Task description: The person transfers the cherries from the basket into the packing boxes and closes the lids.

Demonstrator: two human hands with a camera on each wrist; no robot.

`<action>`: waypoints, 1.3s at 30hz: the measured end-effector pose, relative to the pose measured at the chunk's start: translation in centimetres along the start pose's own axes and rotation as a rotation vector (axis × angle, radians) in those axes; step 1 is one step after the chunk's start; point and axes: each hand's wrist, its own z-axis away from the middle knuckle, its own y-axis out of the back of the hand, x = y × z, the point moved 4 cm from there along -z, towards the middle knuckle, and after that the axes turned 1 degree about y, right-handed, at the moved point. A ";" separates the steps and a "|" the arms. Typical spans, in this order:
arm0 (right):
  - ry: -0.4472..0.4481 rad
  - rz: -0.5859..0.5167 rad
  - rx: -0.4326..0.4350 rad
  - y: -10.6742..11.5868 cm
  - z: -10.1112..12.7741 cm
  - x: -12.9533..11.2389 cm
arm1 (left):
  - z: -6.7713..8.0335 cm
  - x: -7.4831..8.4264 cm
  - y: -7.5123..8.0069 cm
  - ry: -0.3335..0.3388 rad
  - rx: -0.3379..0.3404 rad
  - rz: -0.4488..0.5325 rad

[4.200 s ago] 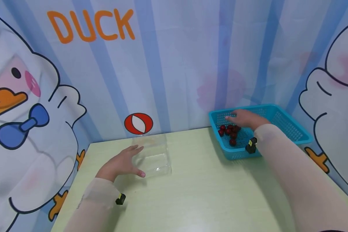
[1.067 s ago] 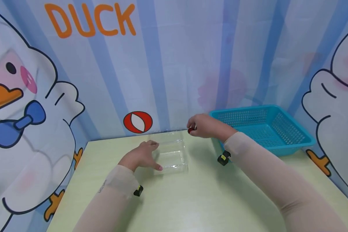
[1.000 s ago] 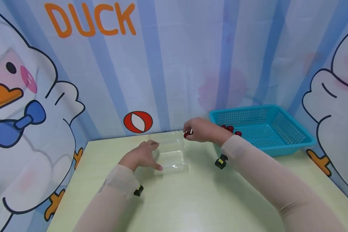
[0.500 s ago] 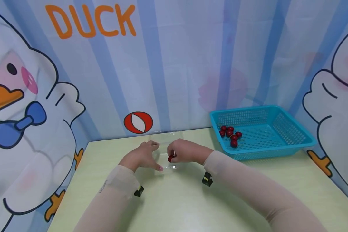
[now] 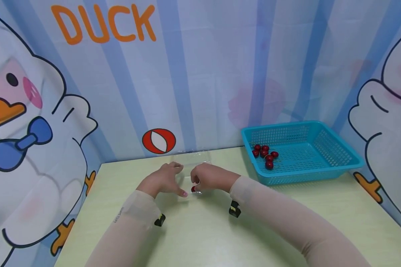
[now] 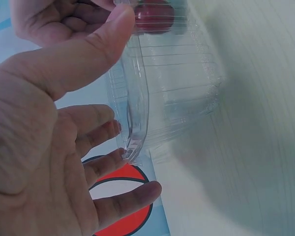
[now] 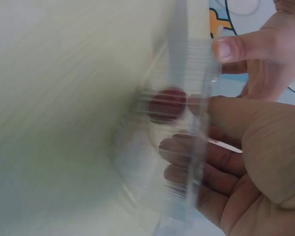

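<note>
Lying lengthwise away, clear box [image 5: 191, 163].

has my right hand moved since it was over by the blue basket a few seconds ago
Yes. The right hand has come left, away from the blue basket, to the clear box beside the left hand.

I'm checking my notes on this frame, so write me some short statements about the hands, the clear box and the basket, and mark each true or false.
1. The right hand is at the clear plastic box with a red fruit at its fingertips. True.
2. The left hand is inside the blue basket. False: it rests against the clear box's side, its thumb on the rim.
3. The basket is empty. False: several red fruits lie in its left part.
4. The basket stands on the table to the right of the box. True.
</note>
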 end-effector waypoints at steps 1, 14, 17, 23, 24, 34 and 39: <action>-0.003 0.001 -0.003 0.2 0.1 0.0 | 0.0 0.0 0.0 0.001 -0.001 -0.001; -0.031 0.006 0.038 8.9 4.1 2.1 | 0.0 -0.2 0.1 -0.010 -0.004 -0.003; -0.082 -0.057 0.071 11.0 4.6 4.6 | 0.1 -0.2 0.2 -0.008 -0.004 -0.008; -0.218 -0.151 0.101 13.2 5.4 10.3 | 0.1 -0.1 0.0 -0.005 -0.003 -0.008; -0.242 -0.164 0.107 13.5 5.5 11.2 | 0.1 -0.1 0.0 -0.008 -0.002 -0.008; -0.367 -0.155 0.165 14.2 7.3 18.3 | 0.3 0.2 -0.2 -0.003 0.004 0.004; -0.375 -0.140 0.162 13.8 7.9 20.5 | 0.3 0.1 -0.1 -0.003 0.011 -0.001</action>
